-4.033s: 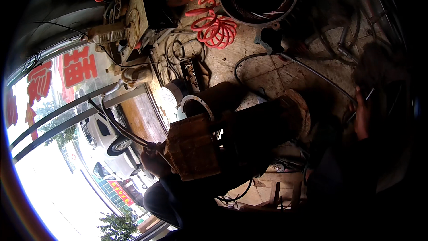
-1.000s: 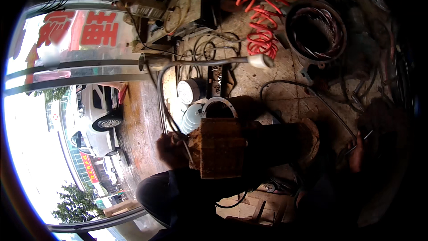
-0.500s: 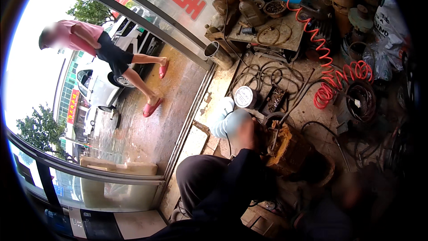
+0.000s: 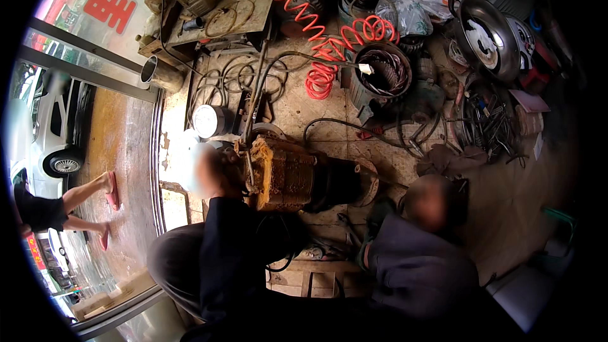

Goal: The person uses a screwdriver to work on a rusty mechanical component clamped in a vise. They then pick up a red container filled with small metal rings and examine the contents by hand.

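A rusty yellow motor or pump housing point(image 4: 285, 174) lies on its side on the tiled floor in front of me, its dark cylindrical body point(image 4: 339, 182) reaching right. My left hand point(image 4: 214, 174) is at the housing's left end, beside an upright rod; blur and shadow hide its fingers and anything in them. My right hand point(image 4: 427, 202) is a blurred shape just beyond my grey-clothed right knee, to the right of the machine. Its fingers do not show clearly. A white-lidded tub point(image 4: 208, 121) stands beyond my left hand.
A red coiled air hose point(image 4: 323, 76) hangs down beside a motor casing full of windings point(image 4: 383, 69). Black cables lie on the floor. At right are a metal basin point(image 4: 491, 38) and a heap of hand tools point(image 4: 487, 120). A passer-by's legs point(image 4: 82, 206) show outside the glass door.
The view has swung right, so the machine appears further left and the basin and tools have come in. My left hand stays at the housing's end. The passer-by is now at the left rim.
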Available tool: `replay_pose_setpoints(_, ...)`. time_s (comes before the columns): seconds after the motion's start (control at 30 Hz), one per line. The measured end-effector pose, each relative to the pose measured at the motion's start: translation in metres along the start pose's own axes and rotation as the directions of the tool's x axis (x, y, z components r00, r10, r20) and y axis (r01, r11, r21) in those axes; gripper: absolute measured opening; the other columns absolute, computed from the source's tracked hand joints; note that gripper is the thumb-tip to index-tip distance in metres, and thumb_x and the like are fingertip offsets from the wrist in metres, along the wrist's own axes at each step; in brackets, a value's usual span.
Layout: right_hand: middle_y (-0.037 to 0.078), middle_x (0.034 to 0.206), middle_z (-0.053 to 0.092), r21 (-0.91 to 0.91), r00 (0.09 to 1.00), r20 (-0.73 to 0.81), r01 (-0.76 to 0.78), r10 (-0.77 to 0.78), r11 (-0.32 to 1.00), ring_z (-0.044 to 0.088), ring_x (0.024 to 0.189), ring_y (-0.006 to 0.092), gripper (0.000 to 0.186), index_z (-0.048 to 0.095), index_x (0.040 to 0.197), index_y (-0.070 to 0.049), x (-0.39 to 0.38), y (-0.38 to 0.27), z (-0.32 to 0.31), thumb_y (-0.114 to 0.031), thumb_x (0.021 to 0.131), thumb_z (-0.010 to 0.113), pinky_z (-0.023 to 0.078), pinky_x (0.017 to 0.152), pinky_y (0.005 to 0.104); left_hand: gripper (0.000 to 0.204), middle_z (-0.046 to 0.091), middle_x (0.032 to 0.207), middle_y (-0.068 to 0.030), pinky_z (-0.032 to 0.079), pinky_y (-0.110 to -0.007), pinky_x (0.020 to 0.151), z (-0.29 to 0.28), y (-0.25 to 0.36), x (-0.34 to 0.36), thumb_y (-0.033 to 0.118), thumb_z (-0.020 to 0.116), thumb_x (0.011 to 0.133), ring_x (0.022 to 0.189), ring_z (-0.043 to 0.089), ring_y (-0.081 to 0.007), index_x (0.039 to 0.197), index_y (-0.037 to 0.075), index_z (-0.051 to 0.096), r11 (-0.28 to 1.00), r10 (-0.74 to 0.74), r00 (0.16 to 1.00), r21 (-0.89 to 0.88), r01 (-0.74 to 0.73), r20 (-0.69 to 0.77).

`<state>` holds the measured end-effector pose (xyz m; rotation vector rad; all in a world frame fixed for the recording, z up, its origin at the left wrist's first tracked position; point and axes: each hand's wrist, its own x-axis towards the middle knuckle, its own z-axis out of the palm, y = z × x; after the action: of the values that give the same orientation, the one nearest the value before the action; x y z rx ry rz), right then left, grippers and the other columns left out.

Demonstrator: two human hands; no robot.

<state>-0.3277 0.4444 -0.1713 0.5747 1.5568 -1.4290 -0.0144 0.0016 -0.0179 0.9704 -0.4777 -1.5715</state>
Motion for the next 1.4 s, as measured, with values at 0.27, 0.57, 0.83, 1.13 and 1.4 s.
replay_pose_setpoints(0.27,-0.002,0.075,0.045,-0.008,0.996,0.092,0.003,-0.002,1.0,0.04,0.061,0.0115,0.035,0.056,0.095,-0.011,0.048,-0.01,0.05,-0.045,0.091,0.065,0.035,0.058,0.0292,0.019,0.046,0.068,0.0042,0.045,-0.028,0.056,0.019,0.002,-0.016,0.031,0.064,0.089,0.058,0.044,-0.0082,0.086,0.015,0.056,0.892,0.221,0.974,0.394,-0.222,0.046)
replay_pose_setpoints(0.57,-0.003,0.067,0.042,-0.026,0.982,0.179,-0.058,0.062,0.998,0.038,0.053,0.0112,0.037,0.055,0.088,-0.01,0.057,-0.018,0.069,-0.046,0.091,0.064,0.034,0.051,0.0288,0.036,0.062,0.075,-0.0093,0.049,-0.026,0.052,0.006,0.011,-0.011,0.037,0.055,0.093,0.06,0.06,-0.0193,0.104,0.003,0.06,0.872,0.164,0.983,0.455,-0.182,0.079)
replay_pose_setpoints(0.83,-0.003,0.06,0.039,-0.034,0.966,0.248,-0.073,0.079,0.997,0.035,0.047,0.011,0.04,0.054,0.083,-0.009,0.052,-0.024,0.084,-0.047,0.091,0.064,0.032,0.045,0.0285,0.026,0.055,0.071,-0.0038,0.049,-0.028,0.057,0.043,-0.001,-0.027,0.032,0.057,0.094,0.058,0.052,-0.0152,0.094,0.007,0.059,0.867,0.2,0.977,0.478,-0.14,-0.076)
replay_pose_setpoints(1.13,-0.005,0.049,0.028,-0.036,0.983,0.174,-0.05,0.055,0.998,0.027,0.037,0.0094,0.044,0.05,0.074,-0.012,0.066,-0.017,0.138,-0.05,0.09,0.065,0.023,0.038,0.0276,0.023,0.042,0.066,0.0014,0.042,-0.031,0.056,0.028,0.012,-0.021,0.03,0.055,0.094,0.059,0.044,-0.0148,0.079,0.016,0.043,0.956,0.074,0.995,0.289,-0.053,-0.061)
replay_pose_setpoints(1.4,-0.004,0.057,0.034,-0.243,0.981,0.142,-0.093,0.13,0.966,0.029,0.041,0.0069,0.035,0.048,0.082,-0.013,0.057,-0.035,0.143,-0.044,0.094,0.06,0.022,0.037,0.0256,0.022,0.043,0.067,0.0016,0.041,-0.032,0.058,0.028,0.005,-0.02,0.029,0.057,0.092,0.059,0.044,-0.0154,0.078,0.016,0.045,0.959,0.066,0.996,0.281,-0.047,-0.056)
